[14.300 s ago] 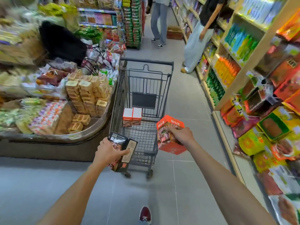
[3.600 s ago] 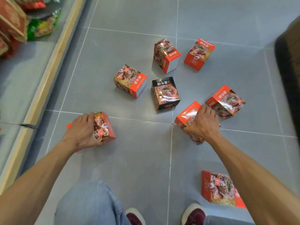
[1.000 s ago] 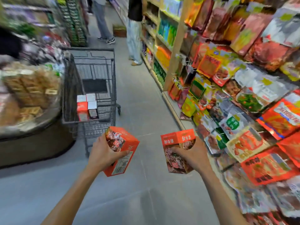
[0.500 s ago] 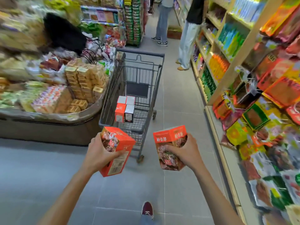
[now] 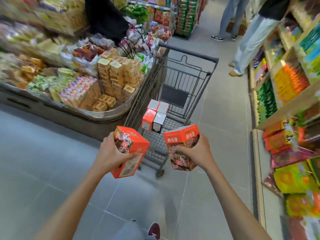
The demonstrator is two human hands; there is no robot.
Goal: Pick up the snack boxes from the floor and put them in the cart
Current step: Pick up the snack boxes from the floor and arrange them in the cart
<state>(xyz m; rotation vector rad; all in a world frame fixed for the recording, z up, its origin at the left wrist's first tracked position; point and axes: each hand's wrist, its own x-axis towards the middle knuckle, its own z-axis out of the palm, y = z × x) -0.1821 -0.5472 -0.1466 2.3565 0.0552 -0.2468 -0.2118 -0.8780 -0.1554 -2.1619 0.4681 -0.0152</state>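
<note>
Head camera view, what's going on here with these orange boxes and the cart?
A person's left hand grips one orange cardboard snack box; the right hand grips a second orange box. Both are held just short of the dark grey wire shopping cart, not yet in it. Four more boxes stand in its basket.

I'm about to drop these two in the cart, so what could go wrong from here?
The left hand grips the left box, the right hand the right box, so nothing steadies the wheeled cart; a bump could roll it away.
Four boxes stand close together in it; new ones dropped on them may topple them.
The display bin sits close on the left; a wide swing might hit its stacks.
</note>
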